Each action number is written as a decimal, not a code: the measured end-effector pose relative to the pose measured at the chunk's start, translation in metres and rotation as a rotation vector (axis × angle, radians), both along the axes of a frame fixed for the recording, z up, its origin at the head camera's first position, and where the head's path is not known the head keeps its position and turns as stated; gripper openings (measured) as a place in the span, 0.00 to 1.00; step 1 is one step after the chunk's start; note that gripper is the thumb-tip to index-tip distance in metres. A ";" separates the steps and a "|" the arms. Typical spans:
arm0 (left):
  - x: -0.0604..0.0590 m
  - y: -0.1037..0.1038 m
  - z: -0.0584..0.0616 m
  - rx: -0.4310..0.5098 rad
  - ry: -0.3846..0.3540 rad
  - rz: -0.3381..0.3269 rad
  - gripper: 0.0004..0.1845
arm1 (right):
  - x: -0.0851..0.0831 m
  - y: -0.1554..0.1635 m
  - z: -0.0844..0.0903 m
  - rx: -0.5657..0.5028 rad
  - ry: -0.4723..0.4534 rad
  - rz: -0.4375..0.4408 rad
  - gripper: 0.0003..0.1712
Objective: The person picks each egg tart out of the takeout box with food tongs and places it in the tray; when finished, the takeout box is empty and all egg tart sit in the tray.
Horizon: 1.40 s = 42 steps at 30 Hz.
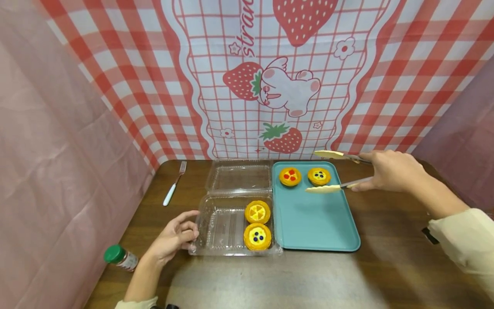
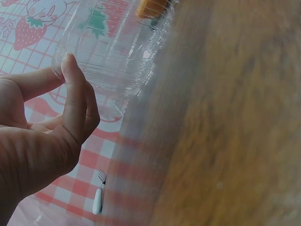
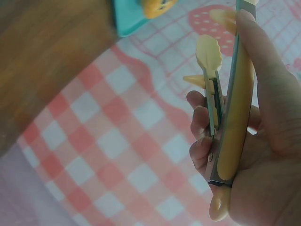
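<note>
Right hand (image 1: 391, 171) grips tongs (image 1: 339, 171) by handle end; tong arms spread, long axis level, tips pointing left, flanking blueberry tart (image 1: 319, 176) on teal tray (image 1: 316, 219). Left hand (image 1: 175, 236), fingers loosely curled, touches left edge of clear clamshell box (image 1: 224, 223) holding two tarts.

Four tarts: two in the clear clamshell container (image 1: 216, 223), two on the teal tray (image 1: 316, 223). One pair of tongs (image 1: 335, 171), one fork (image 1: 174, 183), one green-capped bottle (image 1: 121, 257).
</note>
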State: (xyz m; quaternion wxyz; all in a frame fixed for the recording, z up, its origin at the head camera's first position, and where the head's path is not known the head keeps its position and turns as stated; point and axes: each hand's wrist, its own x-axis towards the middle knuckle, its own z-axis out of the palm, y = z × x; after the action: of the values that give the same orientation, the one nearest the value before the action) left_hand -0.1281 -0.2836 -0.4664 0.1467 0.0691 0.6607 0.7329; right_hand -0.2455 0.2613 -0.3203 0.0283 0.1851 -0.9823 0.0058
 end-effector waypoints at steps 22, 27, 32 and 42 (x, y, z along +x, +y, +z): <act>0.000 -0.001 0.002 -0.010 -0.015 0.018 0.34 | 0.029 -0.106 0.037 0.066 0.094 0.369 0.56; 0.000 0.002 0.004 -0.040 -0.029 0.032 0.34 | 0.031 -0.123 0.038 0.108 0.070 0.434 0.52; 0.001 0.001 0.005 -0.033 -0.034 0.043 0.34 | 0.032 -0.142 0.038 0.161 0.121 0.553 0.50; -0.003 -0.003 0.001 -0.036 -0.028 0.032 0.34 | 0.042 -0.179 0.037 0.462 0.270 0.747 0.45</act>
State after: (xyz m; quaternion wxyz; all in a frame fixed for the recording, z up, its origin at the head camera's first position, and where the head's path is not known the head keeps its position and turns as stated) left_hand -0.1310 -0.2863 -0.4659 0.1452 0.0457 0.6726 0.7242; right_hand -0.2035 0.0822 -0.2833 0.1098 0.5272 -0.8113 -0.2276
